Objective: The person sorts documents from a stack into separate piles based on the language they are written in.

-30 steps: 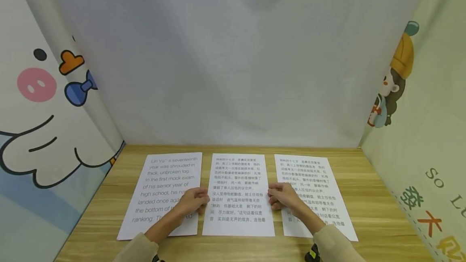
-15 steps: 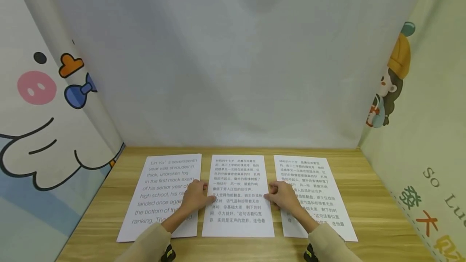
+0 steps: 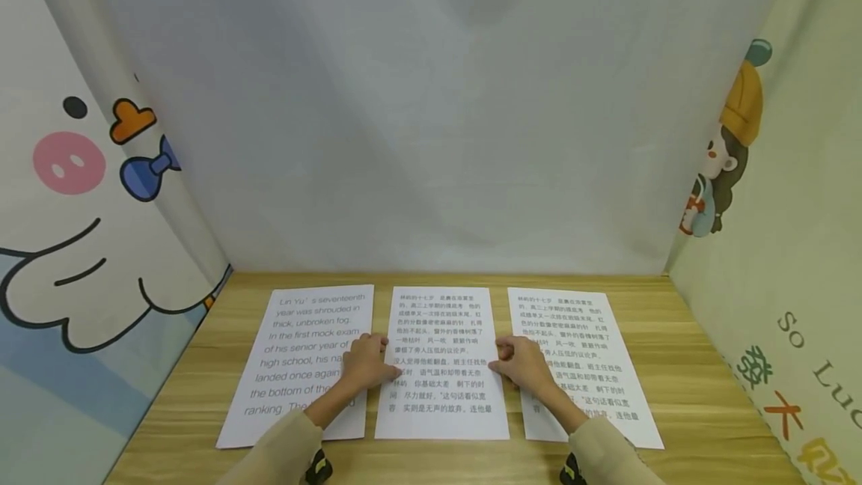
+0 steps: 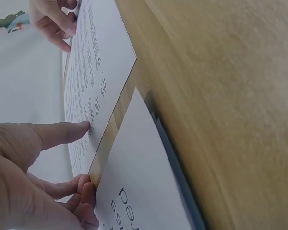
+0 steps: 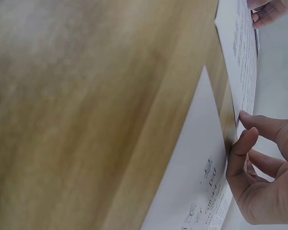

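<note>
Three white printed sheets lie side by side on the wooden table. Each hand is at one side of the middle sheet, which lies flat with Chinese text. My left hand touches its left edge: the thumb lies on the paper, and the other fingers bend at the edge, apart from the thumb. My right hand is at the right edge, its thumb tip touching the paper and its index finger loosely bent. Under my left wrist lies the left sheet with English text; my right hand partly covers the right sheet, printed in Chinese.
Bare wood of the table shows around the sheets. A pale backdrop rises behind it, with cartoon-printed hangings at both sides. In the left wrist view, a dark blue edge shows beneath the left sheet.
Both hands have shifted slightly inward, and their thumbs now touch the middle sheet's side margins. The sheets have not visibly moved.
</note>
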Motion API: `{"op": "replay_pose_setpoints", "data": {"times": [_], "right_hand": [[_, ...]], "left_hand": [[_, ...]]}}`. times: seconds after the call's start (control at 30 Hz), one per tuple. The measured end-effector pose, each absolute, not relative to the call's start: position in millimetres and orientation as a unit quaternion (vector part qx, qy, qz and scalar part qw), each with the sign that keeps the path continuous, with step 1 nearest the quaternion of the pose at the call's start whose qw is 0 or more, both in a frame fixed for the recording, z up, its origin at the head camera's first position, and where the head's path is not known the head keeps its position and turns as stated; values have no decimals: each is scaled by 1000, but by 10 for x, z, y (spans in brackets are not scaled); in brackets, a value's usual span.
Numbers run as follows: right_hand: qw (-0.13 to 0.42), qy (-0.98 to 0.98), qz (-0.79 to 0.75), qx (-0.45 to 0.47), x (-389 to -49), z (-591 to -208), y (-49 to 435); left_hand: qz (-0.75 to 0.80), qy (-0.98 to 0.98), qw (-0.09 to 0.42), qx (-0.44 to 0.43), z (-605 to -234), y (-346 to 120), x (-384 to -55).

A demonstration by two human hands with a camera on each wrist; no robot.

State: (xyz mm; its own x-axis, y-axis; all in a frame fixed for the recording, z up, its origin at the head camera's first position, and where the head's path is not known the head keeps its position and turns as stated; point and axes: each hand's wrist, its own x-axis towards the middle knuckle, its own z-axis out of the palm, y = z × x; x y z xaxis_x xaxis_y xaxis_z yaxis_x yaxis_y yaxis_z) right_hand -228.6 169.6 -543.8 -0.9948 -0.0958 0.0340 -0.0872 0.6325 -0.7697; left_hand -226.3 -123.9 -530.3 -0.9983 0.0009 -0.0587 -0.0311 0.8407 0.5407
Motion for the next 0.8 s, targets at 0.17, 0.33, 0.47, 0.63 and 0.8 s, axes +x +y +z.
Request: {"op": "replay_pose_setpoints", "data": {"times": [0.17,0.33,0.47,0.63,0.8], "right_hand": [[3,902,-429,-54,-2269,-5417,1693],[14,895,-442,-49,-2276,-5410,1696],[30,889,-456,-32,-2297,-5419,1697],[48,882,-469,-11,-2315,-5411,1695],[55,879,-474,1,-2322,-5396,1678]], "left_hand": [[302,953,29,-19,-5297,-1233,-2262],[315,948,30,-37,-5292,-1229,-2266],[320,946,33,-47,-5302,-1230,-2276],[322,945,35,-50,-5318,-1228,-2291],[335,939,42,-63,-5324,-1218,-2303]]}}
